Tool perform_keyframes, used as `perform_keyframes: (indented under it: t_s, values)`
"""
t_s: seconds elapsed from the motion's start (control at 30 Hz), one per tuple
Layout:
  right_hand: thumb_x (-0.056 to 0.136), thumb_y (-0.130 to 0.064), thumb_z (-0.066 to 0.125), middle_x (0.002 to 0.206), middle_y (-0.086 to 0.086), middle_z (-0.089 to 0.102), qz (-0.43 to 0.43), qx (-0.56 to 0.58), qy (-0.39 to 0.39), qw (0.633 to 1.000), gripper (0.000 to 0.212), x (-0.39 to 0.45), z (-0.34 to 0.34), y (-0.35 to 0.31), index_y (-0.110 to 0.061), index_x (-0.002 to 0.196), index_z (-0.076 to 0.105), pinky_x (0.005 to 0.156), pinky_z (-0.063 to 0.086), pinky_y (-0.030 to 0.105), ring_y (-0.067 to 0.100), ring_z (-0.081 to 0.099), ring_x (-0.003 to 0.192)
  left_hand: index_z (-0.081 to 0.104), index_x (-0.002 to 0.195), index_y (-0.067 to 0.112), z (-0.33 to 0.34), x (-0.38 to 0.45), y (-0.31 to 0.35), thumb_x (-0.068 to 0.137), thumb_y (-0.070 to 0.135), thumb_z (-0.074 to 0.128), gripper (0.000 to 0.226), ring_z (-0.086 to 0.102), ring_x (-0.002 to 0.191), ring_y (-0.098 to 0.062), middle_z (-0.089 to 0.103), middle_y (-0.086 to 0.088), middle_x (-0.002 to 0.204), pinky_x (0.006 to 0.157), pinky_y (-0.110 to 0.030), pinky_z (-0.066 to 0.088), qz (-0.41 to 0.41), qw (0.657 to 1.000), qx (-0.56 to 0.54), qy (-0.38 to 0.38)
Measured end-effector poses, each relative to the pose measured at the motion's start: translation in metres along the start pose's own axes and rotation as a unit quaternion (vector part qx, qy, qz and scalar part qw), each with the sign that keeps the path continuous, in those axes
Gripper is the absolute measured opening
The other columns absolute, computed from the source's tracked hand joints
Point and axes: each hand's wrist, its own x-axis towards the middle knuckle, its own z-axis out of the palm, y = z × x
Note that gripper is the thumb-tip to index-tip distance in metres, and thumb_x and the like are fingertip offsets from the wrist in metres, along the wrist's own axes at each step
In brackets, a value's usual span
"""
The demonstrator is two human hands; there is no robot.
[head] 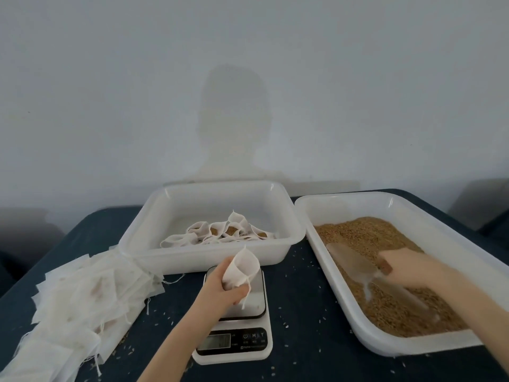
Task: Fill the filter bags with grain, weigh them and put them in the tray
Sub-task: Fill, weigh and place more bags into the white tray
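The left hand (220, 285) holds one filter bag (242, 267) above the scale (234, 312), which stands near the front edge of the table (297, 312). The fingers curl round the lower part of the bag and pinch it, so that the mouth stays open and faces up, ready to take grain. Holding the bag over the scale platform likely keeps the transfer to weighing short.

The right hand (407, 267) is in the grain tray (440, 224) at the right edge of the table. It appears to grip the handle of a translucent scoop (355, 261) with curled fingers; motion blur hides the exact finger position. The scoop blade lies in the grain (366, 232).

The receiving tray (154, 216) sits at the back centre of the table, directly behind the scale. It holds several filled bags (225, 232) lying on its floor. A stack of empty bags (82, 293) lies at the left edge, within reach of the left hand.

Loose grains are scattered on the table around the scale. The scale display is not legible.
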Motion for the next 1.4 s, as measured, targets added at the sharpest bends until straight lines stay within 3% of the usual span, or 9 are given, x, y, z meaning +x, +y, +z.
perform_keyframes:
  t_s: [0.1, 0.3, 0.43, 0.63, 0.93, 1.07, 1.27, 1.33, 1.4]
  values:
    - [0.095, -0.043, 0.05, 0.115, -0.002, 0.059, -0.005, 0.011, -0.039, 0.999, 0.047, 0.007, 0.017, 0.01, -0.018, 0.133, 0.04, 0.084, 0.054, 0.026, 0.01, 0.06, 0.095, 0.051, 0.116, 0.035, 0.004, 0.002, 0.002, 0.083, 0.003, 0.067, 0.049, 0.055, 0.095, -0.017, 0.057, -0.002, 0.108, 0.065, -0.02, 0.047, -0.005, 1.0, -0.008, 0.01]
    - [0.087, -0.03, 0.061, 0.096, -0.006, 0.058, 0.007, 0.069, -0.051, 0.996, 0.027, 0.021, 0.024, 0.016, -0.02, 0.108, 0.046, 0.066, 0.05, 0.019, 0.006, 0.058, 0.082, 0.049, 0.105, 0.044, 0.005, 0.004, -0.006, 0.082, 0.007, 0.07, 0.048, 0.054, 0.108, -0.019, 0.056, 0.004, 0.113, 0.079, -0.029, 0.05, -0.018, 1.0, 0.009, 0.018]
    - [0.09, -0.031, 0.058, 0.09, -0.007, 0.063, 0.055, 0.062, 0.014, 0.996, 0.018, 0.021, 0.009, 0.028, -0.021, 0.105, 0.058, 0.066, 0.053, 0.016, 0.004, 0.062, 0.077, 0.046, 0.103, 0.049, 0.0, 0.005, -0.012, 0.082, 0.011, 0.071, 0.05, 0.052, 0.105, -0.015, 0.055, 0.008, 0.115, 0.081, -0.031, 0.05, -0.037, 0.998, 0.032, 0.038]
    - [0.098, -0.029, 0.049, 0.077, -0.002, 0.062, 0.083, 0.13, 0.036, 0.987, 0.025, 0.046, 0.007, 0.004, -0.009, 0.092, 0.063, 0.044, 0.036, 0.016, 0.007, 0.046, 0.051, 0.048, 0.103, 0.052, 0.015, 0.001, -0.013, 0.082, 0.013, 0.071, 0.05, 0.057, 0.086, -0.009, 0.058, 0.018, 0.102, 0.06, -0.014, 0.047, -0.053, 0.998, 0.016, 0.035]
    - [0.099, -0.023, 0.049, 0.053, -0.006, 0.045, 0.018, 0.307, 0.013, 0.951, 0.028, 0.06, 0.004, 0.003, -0.008, 0.076, 0.053, 0.042, 0.035, 0.014, 0.003, 0.037, 0.033, 0.055, 0.082, 0.072, 0.014, -0.006, -0.01, 0.081, 0.005, 0.07, 0.068, 0.063, 0.078, 0.004, 0.061, 0.035, 0.085, 0.054, -0.011, 0.049, -0.04, 0.999, -0.003, 0.006]
    - [0.096, -0.021, 0.054, 0.059, -0.002, 0.051, -0.021, 0.301, 0.052, 0.952, 0.019, 0.042, -0.002, 0.02, -0.004, 0.091, 0.061, 0.044, 0.037, 0.011, 0.002, 0.042, 0.038, 0.056, 0.085, 0.055, 0.01, -0.005, -0.01, 0.081, 0.005, 0.071, 0.053, 0.061, 0.079, -0.004, 0.063, 0.022, 0.083, 0.049, -0.008, 0.046, -0.047, 0.998, 0.006, 0.035]
    - [0.09, -0.026, 0.064, 0.056, -0.004, 0.062, -0.144, 0.364, 0.073, 0.917, 0.013, 0.006, -0.022, 0.019, -0.023, 0.101, 0.069, 0.043, 0.039, 0.015, 0.004, 0.047, 0.042, 0.045, 0.096, 0.051, 0.005, -0.004, 0.005, 0.083, 0.012, 0.07, 0.048, 0.052, 0.096, -0.006, 0.053, 0.018, 0.106, 0.065, -0.015, 0.047, -0.026, 0.999, 0.034, 0.022]
    - [0.082, -0.036, 0.067, 0.063, -0.002, 0.066, -0.19, 0.366, 0.056, 0.909, 0.02, -0.006, -0.033, 0.008, -0.035, 0.102, 0.07, 0.045, 0.039, 0.016, 0.004, 0.048, 0.044, 0.047, 0.099, 0.049, 0.001, -0.004, 0.011, 0.082, 0.013, 0.071, 0.046, 0.054, 0.1, -0.01, 0.055, 0.013, 0.108, 0.078, -0.026, 0.05, -0.015, 0.999, 0.033, 0.018]
    - [0.076, -0.047, 0.068, 0.077, -0.005, 0.071, -0.236, 0.348, 0.028, 0.907, 0.023, -0.015, -0.042, -0.006, -0.049, 0.1, 0.068, 0.049, 0.042, 0.013, 0.003, 0.054, 0.051, 0.049, 0.104, 0.044, -0.005, -0.004, 0.017, 0.082, 0.011, 0.071, 0.045, 0.056, 0.097, -0.012, 0.056, 0.007, 0.106, 0.073, -0.025, 0.051, -0.005, 0.999, 0.034, 0.012]
